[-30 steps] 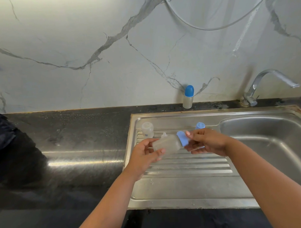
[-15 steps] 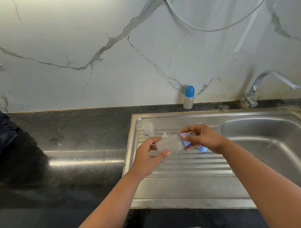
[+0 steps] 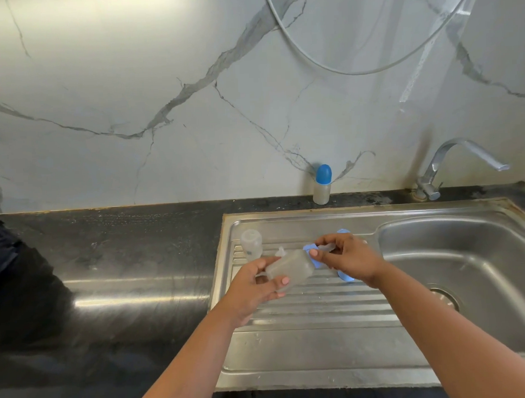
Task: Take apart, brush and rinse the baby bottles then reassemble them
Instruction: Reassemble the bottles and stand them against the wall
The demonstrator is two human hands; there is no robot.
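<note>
Your left hand (image 3: 252,284) curls its grip round the frosted bottle (image 3: 290,269), tipped sideways over the sink's (image 3: 319,339) ribbed drainboard, while your right hand (image 3: 351,259) – at its 3 o'clock – pinches the blue collar (image 3: 312,256) at its mouth.

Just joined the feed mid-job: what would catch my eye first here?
The two hands over the steel drainboard: the left hand grips a cloudy bottle body held sideways, while the right hand pinches the blue collar at its neck. Next, a blue-capped bottle stands upright against the marble wall, left of the tap.
</note>
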